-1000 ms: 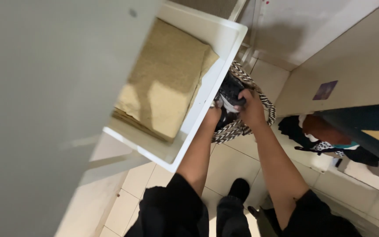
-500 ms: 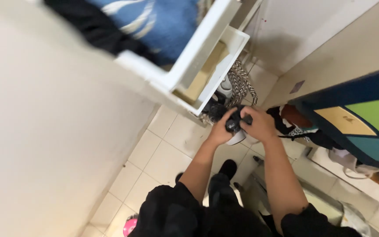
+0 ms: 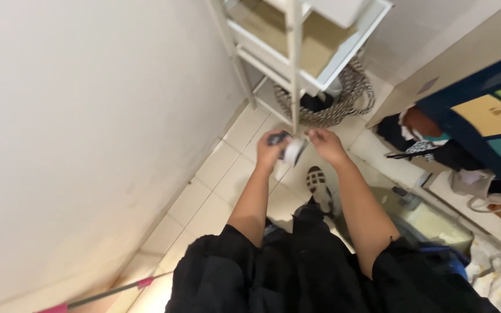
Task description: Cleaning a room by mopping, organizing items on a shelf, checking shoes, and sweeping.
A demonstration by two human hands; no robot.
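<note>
Both of my hands meet in front of me over the tiled floor. My left hand point(image 3: 269, 149) grips a small black and white piece of cloth point(image 3: 289, 152), a rolled bundle with a white end hanging down. My right hand point(image 3: 326, 145) pinches the same bundle from the right side. The bundle is blurred, so its exact kind is unclear. Just beyond my hands stands a patterned woven basket point(image 3: 343, 98) with dark clothes inside, under a white shelf unit point(image 3: 294, 52).
A plain wall runs along the left. A dark blue cabinet with coloured panels point(image 3: 488, 116) stands at right, with clothes and bags point(image 3: 424, 142) heaped below it. My foot in a patterned shoe point(image 3: 318, 182) rests on the tiles. A stick with pink tape point(image 3: 117, 290) lies low left.
The view has dropped from the shelves to the floor. My hands came out of the basket, moved back toward me and now hold the cloth bundle lower, away from the basket.
</note>
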